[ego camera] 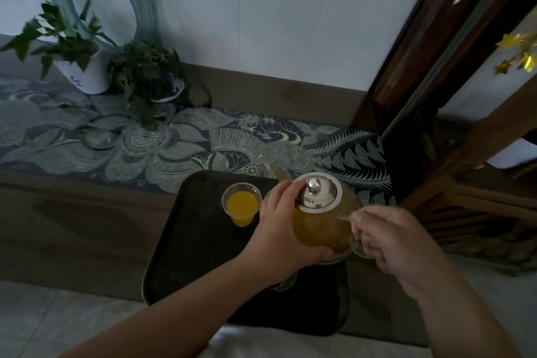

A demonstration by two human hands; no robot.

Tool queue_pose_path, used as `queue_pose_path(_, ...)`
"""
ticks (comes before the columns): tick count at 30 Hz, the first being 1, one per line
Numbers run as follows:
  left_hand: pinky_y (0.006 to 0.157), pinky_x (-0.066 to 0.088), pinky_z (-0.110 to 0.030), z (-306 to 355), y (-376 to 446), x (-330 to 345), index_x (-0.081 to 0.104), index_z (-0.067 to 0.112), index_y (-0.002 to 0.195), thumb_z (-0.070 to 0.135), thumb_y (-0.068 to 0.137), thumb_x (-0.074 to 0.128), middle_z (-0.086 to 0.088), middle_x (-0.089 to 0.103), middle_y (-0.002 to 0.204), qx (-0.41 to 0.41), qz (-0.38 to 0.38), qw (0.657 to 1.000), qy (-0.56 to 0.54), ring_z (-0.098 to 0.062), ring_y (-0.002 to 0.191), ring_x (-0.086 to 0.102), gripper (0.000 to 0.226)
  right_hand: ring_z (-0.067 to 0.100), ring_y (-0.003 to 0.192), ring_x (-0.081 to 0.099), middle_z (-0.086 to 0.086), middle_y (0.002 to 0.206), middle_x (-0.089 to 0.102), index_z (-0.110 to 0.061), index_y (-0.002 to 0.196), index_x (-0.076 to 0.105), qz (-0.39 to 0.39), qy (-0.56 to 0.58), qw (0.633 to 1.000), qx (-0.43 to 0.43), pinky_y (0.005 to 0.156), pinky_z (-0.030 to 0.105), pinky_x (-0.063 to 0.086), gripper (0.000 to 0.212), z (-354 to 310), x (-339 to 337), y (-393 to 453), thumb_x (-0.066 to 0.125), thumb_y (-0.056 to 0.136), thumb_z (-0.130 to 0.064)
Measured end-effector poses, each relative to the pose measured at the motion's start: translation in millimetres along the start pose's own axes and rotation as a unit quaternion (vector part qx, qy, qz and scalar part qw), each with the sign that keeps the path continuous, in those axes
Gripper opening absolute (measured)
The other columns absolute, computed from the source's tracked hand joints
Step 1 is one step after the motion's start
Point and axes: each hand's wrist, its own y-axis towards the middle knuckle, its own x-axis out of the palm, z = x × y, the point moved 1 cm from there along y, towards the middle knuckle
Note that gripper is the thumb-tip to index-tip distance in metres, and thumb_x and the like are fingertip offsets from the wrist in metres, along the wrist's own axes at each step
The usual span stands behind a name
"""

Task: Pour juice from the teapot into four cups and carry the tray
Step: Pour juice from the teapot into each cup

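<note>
While the glass teapot (321, 227) hangs above the right part of the dark tray (180, 256), I record both hands on it. My right hand (398, 244) has its grip closed around the clear handle at the pot's right side. My left hand (279, 229) is wrapped against the left flank of the pot, thumb under its base and fingertips (290, 187) touching the edge of the metal lid (318, 190). Orange juice fills most of the pot; the spout points far and left.

One clear cup (241, 203), holding orange juice, stands on the far part of the tray, just left of the left hand. A second glass item shows partly under the left wrist; I cannot tell what it is.

Tray sits on the near edge of the brown tabletop (72, 227), nearer than a blue patterned runner (174, 151). Two potted plants (87, 52) stand at the far left against the white wall.
</note>
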Motion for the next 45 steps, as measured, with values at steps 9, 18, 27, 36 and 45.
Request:
queue_pose_path(9,0.114,0.027,-0.033,-6,2,40,0.022,0.041,0.146,0.041,0.057,0.090,0.026,0.019,0.141,-0.018,-0.026,0.999,-0.032,-0.011,0.135,0.023,0.112,0.005,0.035,0.023,-0.007,0.040,0.030,-0.007,0.066,0.054,0.022,0.004,0.999,0.048,0.035,0.012,0.015,0.033,28,-17,7,0.050,0.097,-0.015)
queue_pose_path(18,0.116,0.029,-0.040,-17,1,65,0.025,0.036,0.146,0.044,0.054,0.089,0.015,0.023,0.147,-0.047,-0.023,0.997,-0.061,-0.012,0.138,0.024,0.112,0.006,0.034,0.022,-0.007,0.041,0.030,-0.006,0.068,0.054,0.008,-0.032,0.997,0.075,0.038,0.014,0.014,0.030,40,-25,14,0.051,0.097,-0.015)
queue_pose_path(27,0.116,0.031,-0.038,-28,-2,74,0.019,0.051,0.137,0.051,0.051,0.085,0.019,0.023,0.145,-0.075,-0.022,0.993,-0.085,-0.010,0.138,0.026,0.109,0.005,0.032,0.025,-0.007,0.040,0.034,-0.007,0.070,0.056,0.003,-0.073,0.992,0.099,0.035,0.014,0.016,0.027,40,-20,23,0.052,0.096,-0.016)
queue_pose_path(36,0.113,0.034,-0.040,-32,-2,77,0.022,0.049,0.138,0.057,0.048,0.080,0.018,0.028,0.142,-0.083,-0.020,0.990,-0.112,-0.010,0.135,0.032,0.108,0.006,0.033,0.028,-0.009,0.041,0.036,-0.008,0.071,0.057,-0.008,-0.094,0.990,0.107,0.036,0.015,0.019,0.027,39,-20,28,0.053,0.095,-0.019)
queue_pose_path(45,0.114,0.033,-0.039,-31,-5,80,0.025,0.041,0.143,0.055,0.048,0.082,0.018,0.028,0.141,-0.086,-0.026,0.989,-0.121,-0.008,0.134,0.032,0.111,0.006,0.034,0.028,-0.007,0.042,0.036,-0.009,0.071,0.057,-0.007,-0.099,0.989,0.113,0.037,0.016,0.018,0.027,40,-21,25,0.053,0.095,-0.020)
